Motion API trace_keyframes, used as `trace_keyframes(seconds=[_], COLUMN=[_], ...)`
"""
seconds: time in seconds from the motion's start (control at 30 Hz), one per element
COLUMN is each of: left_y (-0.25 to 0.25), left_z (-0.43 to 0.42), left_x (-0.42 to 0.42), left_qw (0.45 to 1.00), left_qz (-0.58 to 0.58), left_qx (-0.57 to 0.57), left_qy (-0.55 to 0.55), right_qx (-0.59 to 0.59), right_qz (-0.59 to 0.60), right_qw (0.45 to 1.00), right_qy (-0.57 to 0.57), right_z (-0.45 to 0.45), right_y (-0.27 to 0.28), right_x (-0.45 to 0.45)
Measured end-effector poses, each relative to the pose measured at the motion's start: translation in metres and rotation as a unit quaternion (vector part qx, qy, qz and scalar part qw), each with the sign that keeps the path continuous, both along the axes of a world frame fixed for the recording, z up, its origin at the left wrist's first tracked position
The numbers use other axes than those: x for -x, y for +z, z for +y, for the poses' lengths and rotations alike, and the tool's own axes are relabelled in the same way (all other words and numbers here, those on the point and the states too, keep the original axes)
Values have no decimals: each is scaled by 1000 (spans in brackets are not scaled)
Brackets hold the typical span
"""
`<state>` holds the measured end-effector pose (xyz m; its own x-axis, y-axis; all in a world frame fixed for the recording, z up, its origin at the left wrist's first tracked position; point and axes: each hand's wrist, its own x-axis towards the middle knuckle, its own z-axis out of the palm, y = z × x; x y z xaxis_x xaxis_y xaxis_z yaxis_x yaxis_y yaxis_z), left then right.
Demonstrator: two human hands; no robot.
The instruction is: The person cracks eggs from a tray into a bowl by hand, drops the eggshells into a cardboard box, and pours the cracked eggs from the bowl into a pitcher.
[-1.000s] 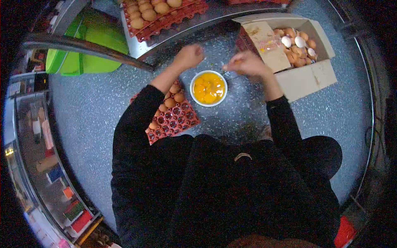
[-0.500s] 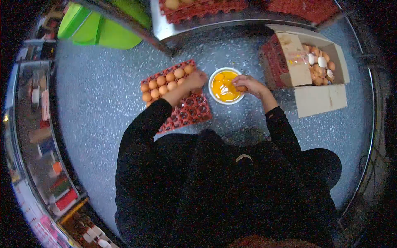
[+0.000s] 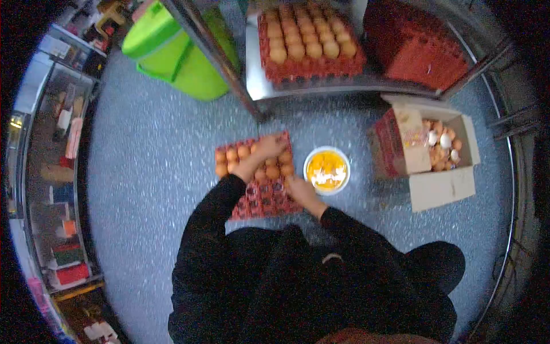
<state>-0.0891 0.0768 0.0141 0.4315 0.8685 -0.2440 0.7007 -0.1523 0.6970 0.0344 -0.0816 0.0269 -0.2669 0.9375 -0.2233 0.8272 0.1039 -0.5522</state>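
A red egg tray (image 3: 266, 200) lies on the floor, with brown eggs (image 3: 232, 155) in its far rows and bare cups in its near part. My left hand (image 3: 272, 148) is over the far right of the tray, its fingers down among the eggs and blurred. At the tray's right edge, my right hand (image 3: 298, 189) is close beside the end eggs. Motion smears its fingers too, so I cannot make out what either hand grips. Right of the tray stands a white bowl (image 3: 305, 174) containing several yellow yolks (image 3: 326, 169).
A cardboard box (image 3: 441, 192) with eggshells (image 3: 444, 143) stands to the right. Beyond, a metal shelf (image 3: 260, 89) carries a full egg tray (image 3: 312, 46) and stacked red trays (image 3: 424, 57). A green bin (image 3: 189, 57) stands behind the shelf leg (image 3: 229, 74). Shelving (image 3: 69, 172) runs along the left.
My right hand has left the bowl, where it held a brown egg or shell, and moved left to the tray. My left hand now reaches over the eggs. The view has shifted.
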Motion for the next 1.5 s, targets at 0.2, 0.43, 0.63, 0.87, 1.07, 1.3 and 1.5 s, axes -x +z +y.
trace_keyframes(seconds=[0.2, 0.43, 0.63, 0.87, 1.07, 1.3, 1.5], left_y=[63, 40, 52, 56, 64, 57, 84], left_z=[-3, 14, 4, 3, -2, 6, 15], left_x=[-15, -14, -12, -13, -12, -11, -8], left_qw=[994, 986, 992, 996, 995, 992, 989], left_qz=[-111, -153, -113, -72, -86, -110, -127], left_qx=[23, -22, 6, 26, 34, -7, 15], left_qy=[10, 65, 55, 46, 37, 57, 80], right_qx=[-198, 3, 234, 194, 74, 115, 110], right_qz=[8, -30, 272, 249, 172, 256, 283], right_qw=[962, 960, 880, 896, 940, 909, 909], right_qy=[-188, -277, -312, -313, -284, -308, -284], right_z=[14, 6, -11, -15, -11, 7, 20], right_y=[4, -62, -52, -50, -93, 18, 130], right_x=[-54, -184, -168, -160, -176, -165, -169])
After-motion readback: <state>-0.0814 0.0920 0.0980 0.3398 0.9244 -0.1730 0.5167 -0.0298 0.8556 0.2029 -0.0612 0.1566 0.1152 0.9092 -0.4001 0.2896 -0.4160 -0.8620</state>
